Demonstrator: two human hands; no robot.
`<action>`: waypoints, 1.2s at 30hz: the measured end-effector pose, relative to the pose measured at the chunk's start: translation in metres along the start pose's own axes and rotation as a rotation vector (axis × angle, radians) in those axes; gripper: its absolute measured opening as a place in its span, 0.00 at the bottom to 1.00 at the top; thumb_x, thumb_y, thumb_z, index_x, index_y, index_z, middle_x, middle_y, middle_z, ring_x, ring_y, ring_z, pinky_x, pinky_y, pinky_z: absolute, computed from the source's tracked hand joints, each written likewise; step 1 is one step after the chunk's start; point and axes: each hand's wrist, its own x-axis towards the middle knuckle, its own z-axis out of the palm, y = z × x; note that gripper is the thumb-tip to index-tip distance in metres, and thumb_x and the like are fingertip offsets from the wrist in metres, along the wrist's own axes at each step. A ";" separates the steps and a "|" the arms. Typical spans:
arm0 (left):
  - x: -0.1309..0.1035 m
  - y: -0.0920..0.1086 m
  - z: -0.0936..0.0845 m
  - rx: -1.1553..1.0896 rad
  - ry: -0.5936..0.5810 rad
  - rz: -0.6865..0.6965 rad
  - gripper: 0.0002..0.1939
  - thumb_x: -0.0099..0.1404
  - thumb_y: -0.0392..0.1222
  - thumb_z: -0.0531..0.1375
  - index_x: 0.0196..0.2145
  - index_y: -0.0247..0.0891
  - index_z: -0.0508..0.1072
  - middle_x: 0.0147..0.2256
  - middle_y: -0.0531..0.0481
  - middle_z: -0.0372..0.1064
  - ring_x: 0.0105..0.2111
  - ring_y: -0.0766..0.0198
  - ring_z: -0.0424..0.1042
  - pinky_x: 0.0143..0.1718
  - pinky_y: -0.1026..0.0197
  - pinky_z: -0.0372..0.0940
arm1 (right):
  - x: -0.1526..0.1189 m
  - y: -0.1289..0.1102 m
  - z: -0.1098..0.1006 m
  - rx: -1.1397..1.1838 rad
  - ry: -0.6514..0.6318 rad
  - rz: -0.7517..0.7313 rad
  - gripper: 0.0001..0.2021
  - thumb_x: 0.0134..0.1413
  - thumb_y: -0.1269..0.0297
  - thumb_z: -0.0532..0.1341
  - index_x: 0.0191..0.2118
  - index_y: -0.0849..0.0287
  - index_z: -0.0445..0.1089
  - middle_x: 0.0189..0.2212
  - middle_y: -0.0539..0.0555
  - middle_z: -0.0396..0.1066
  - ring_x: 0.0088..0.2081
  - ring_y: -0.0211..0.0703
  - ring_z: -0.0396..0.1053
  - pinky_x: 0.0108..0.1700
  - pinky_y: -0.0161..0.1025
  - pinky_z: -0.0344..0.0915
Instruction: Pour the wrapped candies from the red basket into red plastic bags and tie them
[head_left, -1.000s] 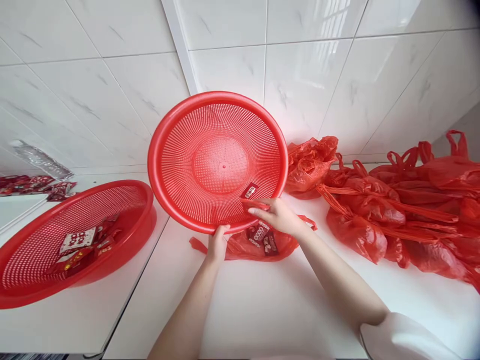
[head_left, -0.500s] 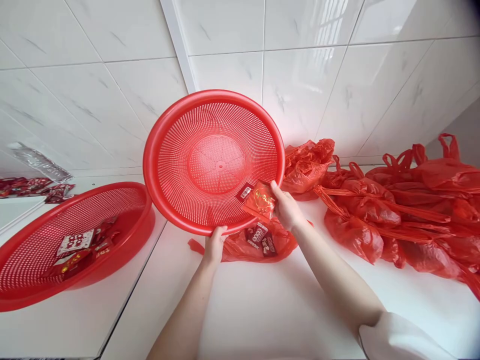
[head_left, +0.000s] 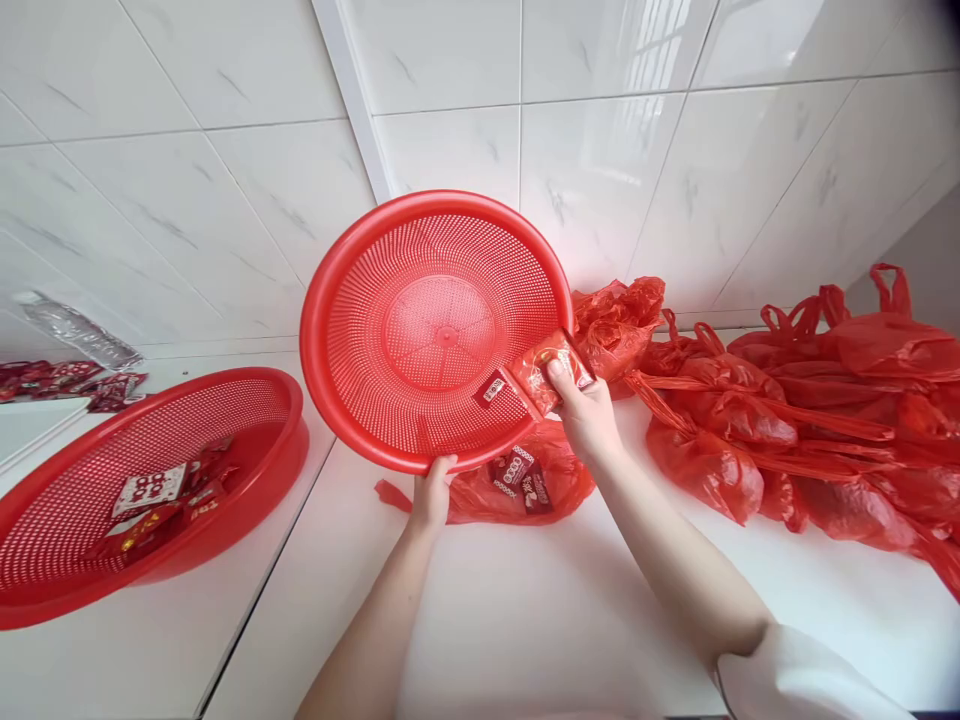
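My left hand (head_left: 433,495) grips the near rim of a round red mesh basket (head_left: 442,210), which is tilted up so its inside faces me. In my right hand (head_left: 589,415) is a shiny red packet (head_left: 538,375), pinched under the thumb at the basket's lower right rim. A small dark red packet (head_left: 493,388) lies inside the basket, just left of the held one. Below the basket, an open red plastic bag (head_left: 566,490) rests on the white table with dark red packets (head_left: 517,470) in it.
A second red basket (head_left: 289,430) at the left holds several red packets and a white patterned one (head_left: 150,489). Behind it lie a clear plastic bottle (head_left: 79,330) and more packets (head_left: 52,378). Several filled red bags (head_left: 750,410) crowd the right, by the tiled wall (head_left: 600,180).
The tilted basket has shifted slightly right. My right hand has turned the red packet, which now sits higher and further right over the rim.
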 end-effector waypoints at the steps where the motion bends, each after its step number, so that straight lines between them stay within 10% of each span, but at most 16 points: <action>1: 0.000 0.001 0.001 -0.004 -0.003 0.011 0.04 0.49 0.38 0.63 0.23 0.37 0.71 0.26 0.52 0.68 0.37 0.57 0.72 0.40 0.56 0.68 | 0.000 -0.001 -0.001 0.008 0.012 0.012 0.18 0.48 0.48 0.66 0.37 0.58 0.74 0.31 0.53 0.77 0.32 0.45 0.74 0.35 0.40 0.70; 18: 0.001 0.004 0.003 -0.059 0.037 0.019 0.09 0.48 0.37 0.63 0.30 0.38 0.73 0.31 0.51 0.70 0.39 0.55 0.73 0.42 0.53 0.68 | -0.007 -0.017 -0.006 -0.418 0.071 -0.205 0.24 0.47 0.49 0.66 0.16 0.56 0.54 0.15 0.45 0.54 0.20 0.34 0.53 0.25 0.35 0.54; 36: 0.002 0.015 0.006 -0.084 0.056 0.048 0.13 0.47 0.36 0.62 0.33 0.38 0.71 0.33 0.51 0.71 0.42 0.54 0.72 0.43 0.49 0.69 | 0.002 -0.007 -0.005 -0.007 0.003 -0.025 0.13 0.42 0.58 0.71 0.34 0.56 0.74 0.33 0.50 0.76 0.37 0.46 0.73 0.44 0.42 0.68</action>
